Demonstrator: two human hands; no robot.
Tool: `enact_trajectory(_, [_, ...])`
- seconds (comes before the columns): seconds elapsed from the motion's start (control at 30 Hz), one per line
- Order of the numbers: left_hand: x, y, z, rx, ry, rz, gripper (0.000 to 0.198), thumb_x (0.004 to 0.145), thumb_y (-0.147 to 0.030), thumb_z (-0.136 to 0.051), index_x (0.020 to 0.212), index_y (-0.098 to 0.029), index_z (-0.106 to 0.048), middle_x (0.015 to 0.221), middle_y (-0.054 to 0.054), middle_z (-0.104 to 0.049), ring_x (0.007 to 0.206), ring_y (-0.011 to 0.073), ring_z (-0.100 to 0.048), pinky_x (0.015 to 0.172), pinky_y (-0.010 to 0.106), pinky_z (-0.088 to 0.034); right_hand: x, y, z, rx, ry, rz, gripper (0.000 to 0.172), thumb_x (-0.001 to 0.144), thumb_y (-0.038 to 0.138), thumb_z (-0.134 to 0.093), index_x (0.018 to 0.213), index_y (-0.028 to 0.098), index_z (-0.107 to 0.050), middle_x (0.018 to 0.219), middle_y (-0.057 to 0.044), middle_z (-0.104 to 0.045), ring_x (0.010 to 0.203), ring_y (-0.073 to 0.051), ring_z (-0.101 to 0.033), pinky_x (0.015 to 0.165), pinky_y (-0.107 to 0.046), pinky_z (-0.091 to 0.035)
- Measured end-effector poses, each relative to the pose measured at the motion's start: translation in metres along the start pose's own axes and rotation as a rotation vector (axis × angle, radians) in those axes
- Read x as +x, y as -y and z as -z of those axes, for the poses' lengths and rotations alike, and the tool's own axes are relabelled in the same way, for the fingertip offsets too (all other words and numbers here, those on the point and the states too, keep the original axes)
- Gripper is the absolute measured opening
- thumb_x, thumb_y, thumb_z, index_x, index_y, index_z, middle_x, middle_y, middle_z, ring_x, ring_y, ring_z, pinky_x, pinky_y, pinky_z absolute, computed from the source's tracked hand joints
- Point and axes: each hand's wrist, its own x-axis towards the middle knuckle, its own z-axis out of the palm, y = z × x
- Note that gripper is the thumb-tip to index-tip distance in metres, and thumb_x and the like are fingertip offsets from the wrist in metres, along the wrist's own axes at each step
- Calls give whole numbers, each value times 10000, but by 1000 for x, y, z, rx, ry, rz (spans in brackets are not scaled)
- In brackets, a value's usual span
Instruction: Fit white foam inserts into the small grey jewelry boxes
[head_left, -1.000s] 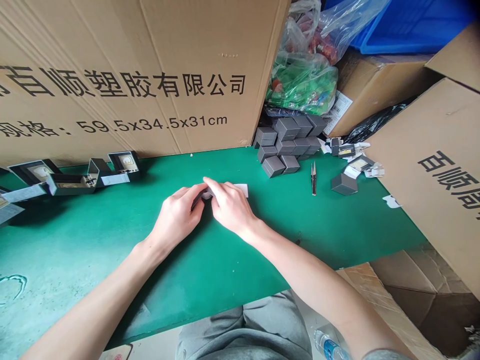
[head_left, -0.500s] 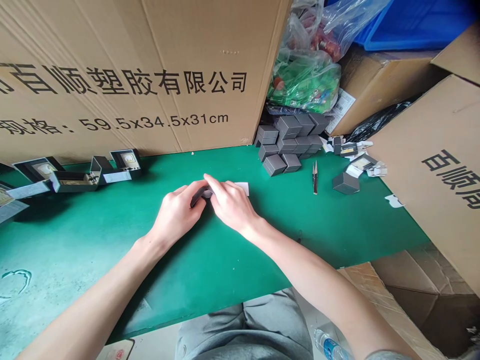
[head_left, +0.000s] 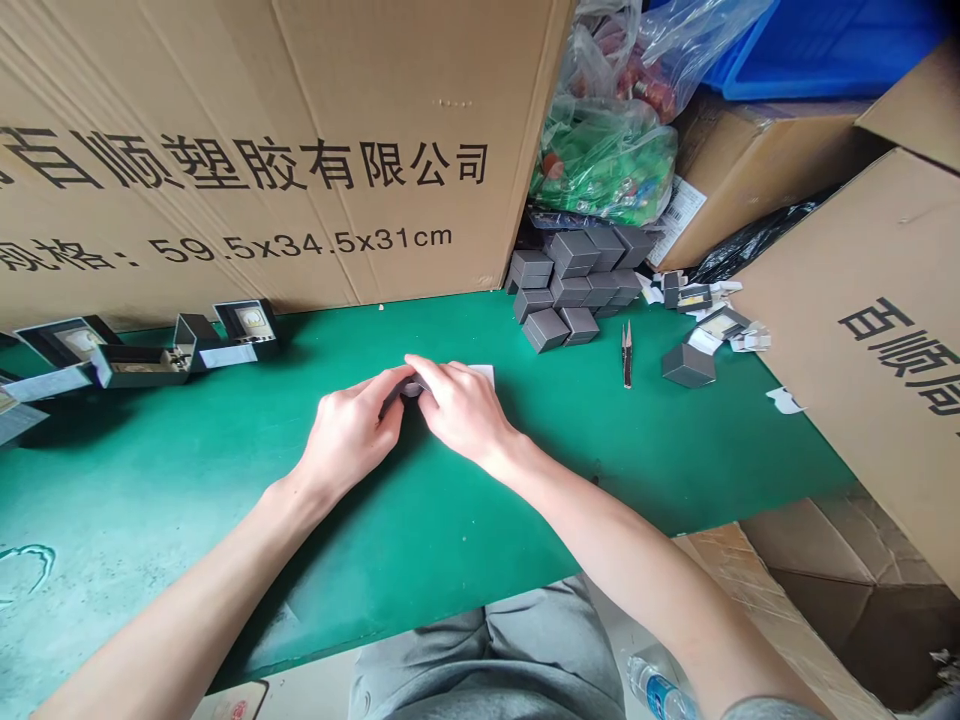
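Observation:
Both of my hands meet over the middle of the green table (head_left: 360, 560). My left hand (head_left: 358, 415) is closed around the left side of a small dark grey box (head_left: 393, 398). From the other side my right hand (head_left: 466, 412) grips the same box, its fingers over the top. Most of the box is hidden by the hands, so its contents cannot be made out. A white flap or piece of paper (head_left: 486, 374) sticks out beyond my right fingers.
Opened dark boxes (head_left: 146, 365) stand at the left. A stack of closed grey boxes (head_left: 570, 290), tweezers (head_left: 627, 355), a single grey box (head_left: 688, 365) and white scraps (head_left: 750, 338) lie to the right. Large cartons (head_left: 300, 80) border the back and right.
Both hands stay on the box with only slight finger movement. The whole view has shifted a little, moving the surroundings slightly left in the picture.

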Motion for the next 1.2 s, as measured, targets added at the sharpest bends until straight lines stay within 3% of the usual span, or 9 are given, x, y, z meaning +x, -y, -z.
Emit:
enact_trajectory(0.17, [-2, 3, 1, -80, 9, -87, 467, 945, -181, -433, 1363, -203, -641, 1232, 59, -767, 1039, 222, -763, 875, 288, -597, -1, -2, -3, -19, -24, 31, 507, 981, 132, -403, 1473, 97, -520, 1161, -140, -755, 1026, -244, -687, 900, -361, -562])
enact_trajectory(0.33, [-4, 8, 0, -136, 7, -131, 477, 994, -204, -385, 1415, -195, -608, 1478, 71, -612, 1309, 232, -629, 1102, 355, -518, -1, -2, -5, -31, -16, 56, 506, 997, 151, -397, 1485, 67, -500, 1144, -155, -755, 1012, -243, -680, 873, -355, -568])
enact_trajectory(0.57, [-2, 10, -1, -76, -7, -97, 455, 983, -191, -393, 1356, -182, -653, 1245, 92, -758, 1063, 234, -755, 882, 308, -605, -3, 1, -5, -27, -55, 40, 493, 1006, 141, -387, 1481, 111, -516, 1118, -135, -766, 964, -228, -699, 887, -341, -552])
enact_trajectory(1.2, [0, 0, 6, -151, 12, -47, 447, 895, -118, -486, 1294, -184, -677, 1142, 45, -784, 947, 188, -747, 848, 235, -551, 0, -4, -14, 136, -67, 23, 543, 918, 76, -454, 1450, 147, -532, 1246, -114, -717, 1119, -248, -646, 999, -397, -545])
